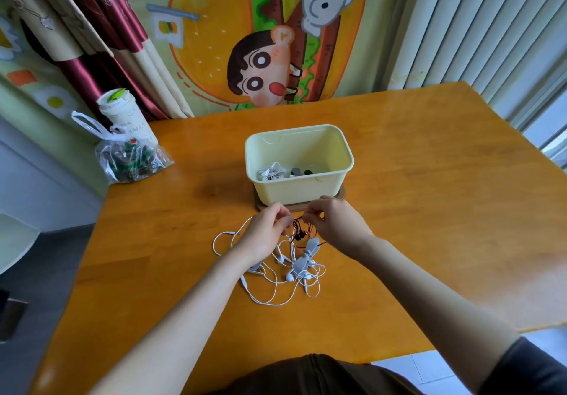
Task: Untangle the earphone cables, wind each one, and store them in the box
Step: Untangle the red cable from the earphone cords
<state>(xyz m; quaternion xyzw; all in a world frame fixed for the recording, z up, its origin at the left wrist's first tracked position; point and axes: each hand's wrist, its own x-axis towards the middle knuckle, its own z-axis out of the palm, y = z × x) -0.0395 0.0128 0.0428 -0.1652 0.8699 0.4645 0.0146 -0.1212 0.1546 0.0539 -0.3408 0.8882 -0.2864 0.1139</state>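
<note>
Wide orange wooden counter (429,210) fills the view, and right in the middle of it sits the pale yellow rectangular plastic box (300,193), open-topped, standing on a thin brown board (340,194). Off at the far left corner, a clear knotted plastic bag (132,161) of dark and green items, with a white paper cup (122,112) just behind it.

Both bare arms reach in from the near edge. Left hand (264,232) and right hand (336,225) meet just in front of the box, fingers curled, each pinching the thin red-and-black earphone cable (297,225) strung between them, with a small bunch of it hanging below the fingertips.

Under and behind the hands, the tangle of white earphone cables (289,276) sprawls loose on the counter, loops running out to the left and toward the near edge, earbuds scattered through it.

Inside the box, at its near left corner, a small wound bundle of white earphones (271,173) lies, with two dark pieces beside it, too small to make out.
</note>
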